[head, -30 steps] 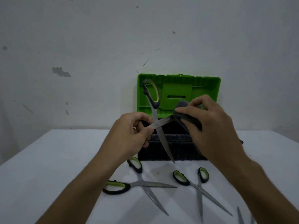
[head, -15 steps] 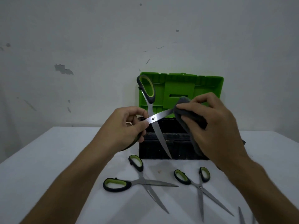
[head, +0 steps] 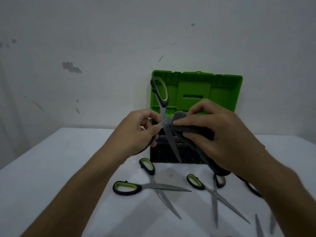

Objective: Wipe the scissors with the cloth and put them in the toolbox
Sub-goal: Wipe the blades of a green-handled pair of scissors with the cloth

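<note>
Head view: loose scissors [head: 152, 187] before toolbox [head: 196, 89]

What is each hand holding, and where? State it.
Left hand grips the scissors near the pivot; right hand grips the cloth, wrapped on one blade.

I had one view only, from the wide-angle camera worn on the person's head. It looked forward and slightly down across the white table [head: 51, 168] toward the wall [head: 102, 40], which filled the upper half of the frame. The toolbox [head: 196, 93] sat at centre. Both forearms entered from the lower edge, close to the lens. No second view existed to overlap it.
</note>
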A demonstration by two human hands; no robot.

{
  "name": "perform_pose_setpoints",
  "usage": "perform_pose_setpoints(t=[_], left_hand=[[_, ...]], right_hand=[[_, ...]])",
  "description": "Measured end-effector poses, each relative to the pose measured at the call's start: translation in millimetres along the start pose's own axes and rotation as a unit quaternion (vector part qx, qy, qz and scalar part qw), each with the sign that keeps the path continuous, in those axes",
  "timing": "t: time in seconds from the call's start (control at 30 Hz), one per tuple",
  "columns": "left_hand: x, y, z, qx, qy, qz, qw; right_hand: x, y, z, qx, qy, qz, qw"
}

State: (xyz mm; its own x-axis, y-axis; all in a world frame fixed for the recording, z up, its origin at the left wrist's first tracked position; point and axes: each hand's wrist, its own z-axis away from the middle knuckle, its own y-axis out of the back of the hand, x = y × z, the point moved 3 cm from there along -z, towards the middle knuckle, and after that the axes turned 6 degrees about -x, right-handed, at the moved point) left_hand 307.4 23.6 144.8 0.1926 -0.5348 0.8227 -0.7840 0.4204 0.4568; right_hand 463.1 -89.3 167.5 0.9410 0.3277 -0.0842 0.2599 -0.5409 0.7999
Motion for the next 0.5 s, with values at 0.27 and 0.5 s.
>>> perform_pose_setpoints(t=[0.27,0.5], left_hand=[[2,2,2,0.014,0.015,0.045,0.999],[6,6,2,0.062,-0.014,-0.027,0.998]], right_hand=[[0,-23,0,-0.102,-0.032,-0.023,0.994],[11,4,4,-0.056,-0.028,-0.055,0.997]])
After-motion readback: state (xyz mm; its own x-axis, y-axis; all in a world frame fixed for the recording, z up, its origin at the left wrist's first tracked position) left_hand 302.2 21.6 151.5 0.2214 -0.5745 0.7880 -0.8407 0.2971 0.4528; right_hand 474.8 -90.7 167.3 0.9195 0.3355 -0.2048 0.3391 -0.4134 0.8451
